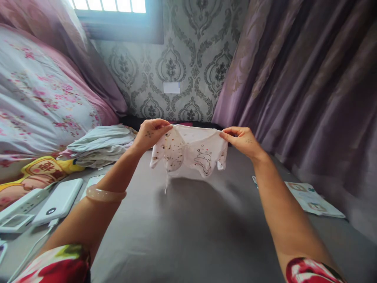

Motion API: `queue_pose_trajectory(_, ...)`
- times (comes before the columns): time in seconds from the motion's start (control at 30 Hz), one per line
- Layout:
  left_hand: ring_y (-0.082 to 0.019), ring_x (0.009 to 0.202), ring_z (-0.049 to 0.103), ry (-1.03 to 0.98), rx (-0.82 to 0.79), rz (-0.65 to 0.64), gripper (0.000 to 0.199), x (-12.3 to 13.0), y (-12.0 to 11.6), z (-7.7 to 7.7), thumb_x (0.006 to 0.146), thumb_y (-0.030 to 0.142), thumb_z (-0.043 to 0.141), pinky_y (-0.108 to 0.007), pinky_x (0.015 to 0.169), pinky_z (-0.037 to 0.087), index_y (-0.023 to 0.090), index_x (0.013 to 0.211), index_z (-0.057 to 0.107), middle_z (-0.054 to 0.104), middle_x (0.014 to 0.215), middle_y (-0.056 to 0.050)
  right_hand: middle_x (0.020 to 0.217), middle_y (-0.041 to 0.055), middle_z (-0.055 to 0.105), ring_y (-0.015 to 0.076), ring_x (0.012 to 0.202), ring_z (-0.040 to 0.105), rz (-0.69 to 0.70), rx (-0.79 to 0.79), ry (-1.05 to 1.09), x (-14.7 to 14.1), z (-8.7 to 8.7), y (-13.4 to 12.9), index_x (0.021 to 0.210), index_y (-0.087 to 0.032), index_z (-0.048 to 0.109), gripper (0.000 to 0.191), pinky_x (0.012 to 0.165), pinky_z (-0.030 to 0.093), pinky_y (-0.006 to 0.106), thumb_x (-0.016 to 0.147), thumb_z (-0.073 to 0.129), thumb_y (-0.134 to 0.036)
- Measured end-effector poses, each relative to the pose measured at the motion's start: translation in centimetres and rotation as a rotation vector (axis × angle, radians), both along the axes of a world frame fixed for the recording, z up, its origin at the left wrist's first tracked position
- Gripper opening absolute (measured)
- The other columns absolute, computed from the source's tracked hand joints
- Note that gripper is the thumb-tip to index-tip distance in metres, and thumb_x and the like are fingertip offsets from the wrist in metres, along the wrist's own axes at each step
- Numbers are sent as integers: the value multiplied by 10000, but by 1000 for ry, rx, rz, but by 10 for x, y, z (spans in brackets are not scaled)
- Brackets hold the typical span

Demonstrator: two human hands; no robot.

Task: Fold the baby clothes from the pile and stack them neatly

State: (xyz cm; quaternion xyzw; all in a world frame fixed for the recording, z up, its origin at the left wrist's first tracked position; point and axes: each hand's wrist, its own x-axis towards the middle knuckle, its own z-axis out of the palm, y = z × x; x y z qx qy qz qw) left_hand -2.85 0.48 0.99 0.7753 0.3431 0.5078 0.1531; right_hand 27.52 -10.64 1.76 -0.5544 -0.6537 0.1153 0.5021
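Note:
A small white baby top [193, 151] with long sleeves, a printed pattern and a dangling tie hangs spread out above the grey bed sheet [188, 236]. My left hand [151, 133] pinches its upper left shoulder between thumb and fingers. At the opposite shoulder my right hand [241, 140] has the same pinch grip. The neckline is stretched between both hands, and the lower edge falls in folds. A shadow lies on the sheet below the garment.
Folded clothes [100, 143] lie at the left, near a yellow printed cushion [44, 173]. A white power bank [59, 202] with a cable and a power strip [26, 204] sit closer. Folded printed cloth [315, 198] lies at right, beside purple curtains [309, 98].

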Motion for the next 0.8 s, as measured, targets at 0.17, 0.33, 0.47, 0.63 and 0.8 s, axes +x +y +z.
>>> queue_pose_trajectory(0.17,-102,602,482,-42,44,25,258,3,0,1,769,402,642,-208,531,364,174,843,736,589,629,4,835,56,713,177,732,629,-49,89,11,-1,-5,7,877,-170,724,465,667,502,305,734,687,-611)
queue_pose_trajectory(0.33,-98,576,459,-74,33,19,250,3,-5,-1,820,393,588,-211,526,355,183,891,704,556,625,20,878,57,701,192,806,626,-124,182,-81,-8,-8,9,922,-186,706,425,721,499,319,823,602,-586)
queue_pose_trajectory(0.47,-115,642,481,-66,104,67,221,2,-13,3,863,371,548,-221,582,390,203,914,683,555,668,15,901,59,672,190,822,607,-187,307,-178,-17,-4,4,934,-201,691,378,763,491,332,889,539,-544)
queue_pose_trajectory(0.63,-135,769,520,-67,276,190,200,-4,-36,10,907,353,531,-250,715,435,221,960,671,587,803,-13,929,50,629,195,894,591,-272,453,-334,-32,3,-13,986,-245,673,324,835,482,346,954,465,-492)
queue_pose_trajectory(0.8,-130,718,521,-27,492,209,188,-28,-67,14,908,345,563,-278,722,456,262,1019,690,534,799,-18,1024,51,610,205,981,584,-336,488,-436,-39,3,-45,1088,-279,651,319,838,494,338,982,417,-468)
